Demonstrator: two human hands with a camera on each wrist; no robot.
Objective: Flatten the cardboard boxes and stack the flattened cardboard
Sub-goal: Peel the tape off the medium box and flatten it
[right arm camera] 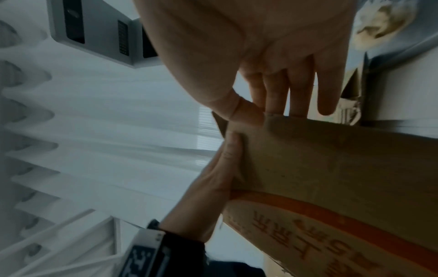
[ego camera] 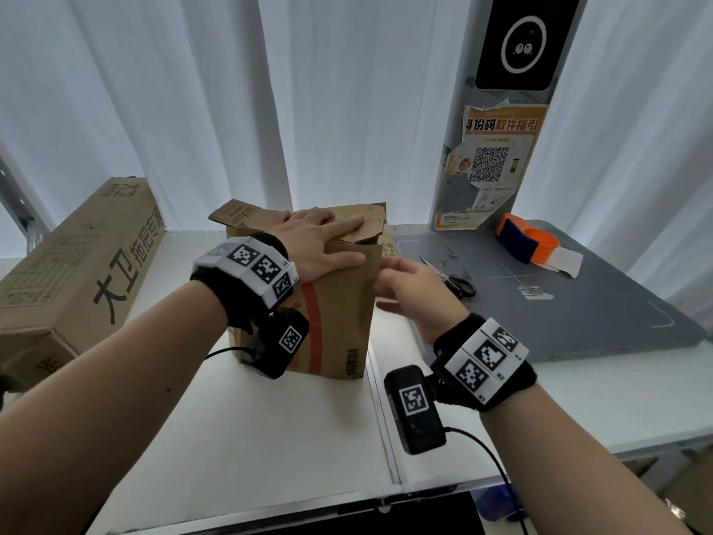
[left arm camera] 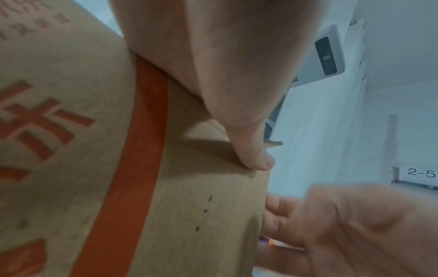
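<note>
Both hands lie flat-fingered on upright cardboard box (ego camera: 332, 303): left hand (ego camera: 316, 241) atop flaps, right hand (ego camera: 416, 291) at its side.

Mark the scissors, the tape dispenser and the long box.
scissors (ego camera: 461, 284): head view, black handles.
tape dispenser (ego camera: 527, 244): head view, orange body.
long box (ego camera: 77, 264): head view, printed top face.

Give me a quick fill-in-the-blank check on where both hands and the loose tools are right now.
1. The left hand presses flat on the ____ of the upright cardboard box.
2. The right hand reaches for the box's ____ side edge.
3. The scissors lie on the ____ mat.
4. The long carton lies to the ____ of the upright box.

Missing words: top; right; grey; left
</note>
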